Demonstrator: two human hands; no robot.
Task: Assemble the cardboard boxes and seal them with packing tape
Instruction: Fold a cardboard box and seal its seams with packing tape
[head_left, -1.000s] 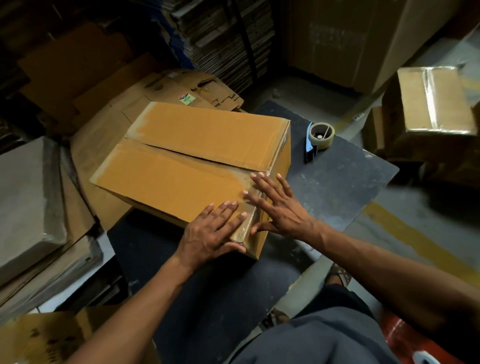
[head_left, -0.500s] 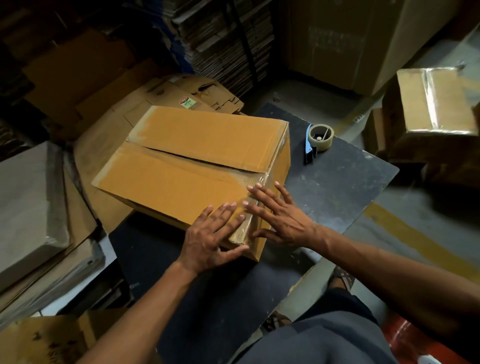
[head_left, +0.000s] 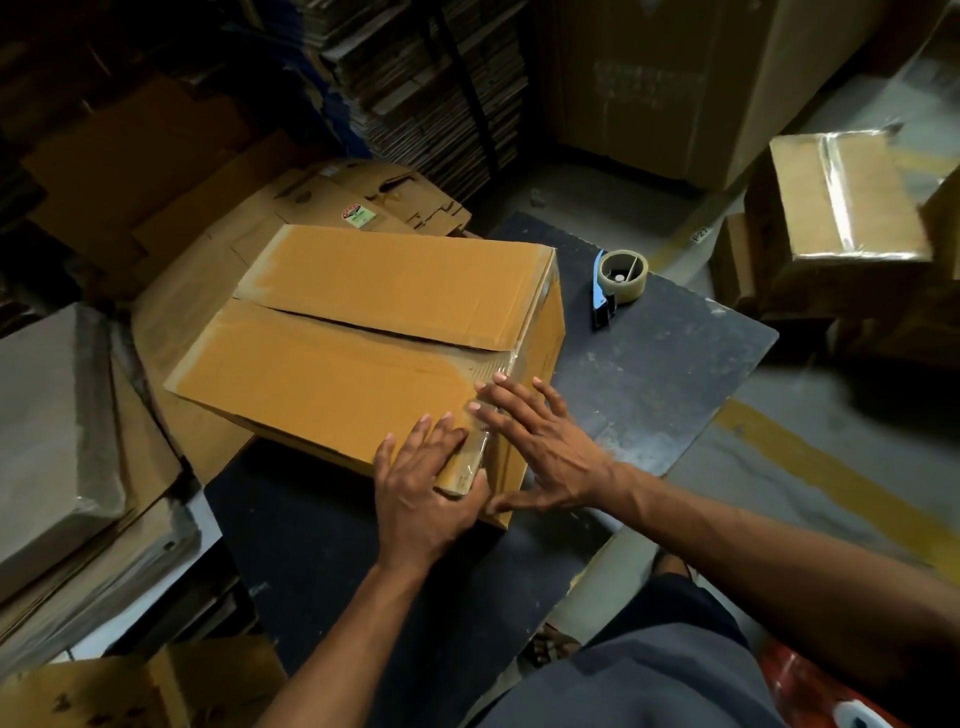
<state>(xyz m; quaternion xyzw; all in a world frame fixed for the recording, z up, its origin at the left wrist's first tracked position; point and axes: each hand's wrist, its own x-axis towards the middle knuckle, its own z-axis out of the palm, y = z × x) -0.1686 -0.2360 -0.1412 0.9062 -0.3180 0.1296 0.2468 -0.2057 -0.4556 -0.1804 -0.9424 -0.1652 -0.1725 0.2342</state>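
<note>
A brown cardboard box (head_left: 363, 332) lies on the dark table (head_left: 670, 364), its two top flaps folded down with a seam between them. Clear packing tape (head_left: 480, 454) shines along the box's near right edge and corner. My left hand (head_left: 421, 488) lies flat on the top flap at that corner, thumb wrapped down over the edge. My right hand (head_left: 545, 452) presses with spread, straight fingers on the taped edge and the box's right side. A tape dispenser (head_left: 618, 278) with a blue handle and a roll of clear tape sits on the table to the right of the box.
A taped, sealed box (head_left: 847, 202) stands at the right on other cartons. Flattened cardboard (head_left: 363, 202) is piled behind the box and at the left (head_left: 57, 441). Tall stacks of flat cartons (head_left: 431, 88) rise at the back. A yellow floor line (head_left: 831, 467) runs at the right.
Both hands have slid a little toward me along the taped near right edge of the box. The box and the tape dispenser have stayed where they were.
</note>
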